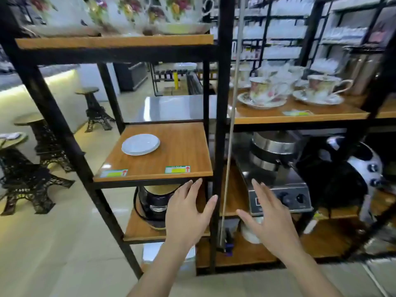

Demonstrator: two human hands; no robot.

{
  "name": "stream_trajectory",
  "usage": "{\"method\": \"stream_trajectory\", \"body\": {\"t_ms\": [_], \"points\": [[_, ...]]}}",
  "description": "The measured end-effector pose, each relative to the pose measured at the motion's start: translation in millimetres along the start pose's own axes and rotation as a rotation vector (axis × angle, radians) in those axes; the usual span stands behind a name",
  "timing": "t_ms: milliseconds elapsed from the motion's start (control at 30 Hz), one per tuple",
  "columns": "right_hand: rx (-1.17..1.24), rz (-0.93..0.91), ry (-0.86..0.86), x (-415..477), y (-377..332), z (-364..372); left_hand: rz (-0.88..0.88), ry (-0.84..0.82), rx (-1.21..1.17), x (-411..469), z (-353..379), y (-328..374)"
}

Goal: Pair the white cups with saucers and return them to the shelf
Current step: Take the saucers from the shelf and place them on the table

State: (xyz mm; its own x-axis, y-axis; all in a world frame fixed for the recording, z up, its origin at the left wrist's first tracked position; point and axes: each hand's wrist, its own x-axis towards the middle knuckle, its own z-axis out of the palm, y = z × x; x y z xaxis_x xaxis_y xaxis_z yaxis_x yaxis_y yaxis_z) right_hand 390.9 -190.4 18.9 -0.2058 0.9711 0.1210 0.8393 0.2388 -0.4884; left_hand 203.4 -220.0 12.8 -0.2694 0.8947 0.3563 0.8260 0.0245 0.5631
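Observation:
A small stack of white saucers (140,144) lies at the back left of a wooden shelf board (171,155) in a black metal rack. Both my hands hang in front of the rack, below that board's front edge. My left hand (186,213) is flat with fingers spread, its fingertips just under the board. My right hand (267,215) is spread too, in front of the lower shelf to the right. Neither hand holds anything. A white object (249,232), partly hidden behind my right hand, sits on a low shelf; I cannot tell what it is.
Floral cups on saucers (263,93) stand on the right-hand shelf, and floral china (120,13) fills the top shelf. A black upright post (222,125) splits the rack. Dark appliances (154,202) and a metal machine (278,179) sit lower down. Tower-shaped stools (32,168) stand at left.

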Motion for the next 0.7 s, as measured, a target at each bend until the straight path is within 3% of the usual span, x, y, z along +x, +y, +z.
{"method": "stream_trajectory", "body": {"t_ms": [300,567,700], "points": [[0.199,-0.228,-0.238,147.6,-115.6,90.1,-0.280,0.180,0.019,103.6,-34.1,-110.9],[0.341,-0.155,-0.334,257.3,-169.1,135.7,-0.524,0.213,-0.078,172.0,-55.8,-186.5],[0.312,-0.059,-0.353,297.9,-189.1,158.4,-0.595,0.193,-0.267,207.6,-55.4,-217.8]]}}
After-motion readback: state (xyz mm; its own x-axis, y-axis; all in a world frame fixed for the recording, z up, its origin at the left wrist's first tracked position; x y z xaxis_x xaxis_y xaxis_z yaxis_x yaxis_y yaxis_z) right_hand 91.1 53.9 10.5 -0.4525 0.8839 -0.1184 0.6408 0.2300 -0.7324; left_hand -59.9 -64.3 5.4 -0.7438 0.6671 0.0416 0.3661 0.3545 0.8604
